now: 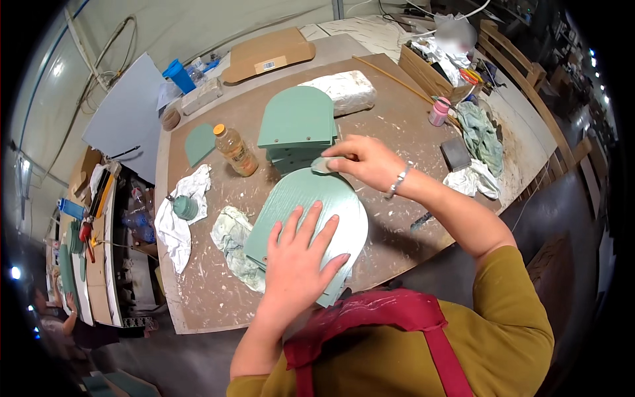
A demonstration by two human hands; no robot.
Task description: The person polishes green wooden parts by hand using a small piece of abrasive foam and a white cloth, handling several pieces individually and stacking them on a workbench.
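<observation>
My left hand [296,257] lies flat with its fingers spread on a rounded, pale green panel [349,208]. The panel's surface looks wet and shiny, and further panels show under its near edge. Pinched in my right hand [370,163] is a small pale green pad [321,165], pressed to the panel's far edge; whether it is folded cloth or sponge I cannot tell. Just beyond stands a stack of similar green panels [296,118]. A stained, crumpled rag [233,241] touches the panel's left side.
A bottle with an orange cap [237,155] and a green jar [185,208] on a white cloth [174,239] stand left. To the right are a pink bottle [438,112], a dark block [455,155] and rags [481,135]. Far left, another person's hand [71,303] shows.
</observation>
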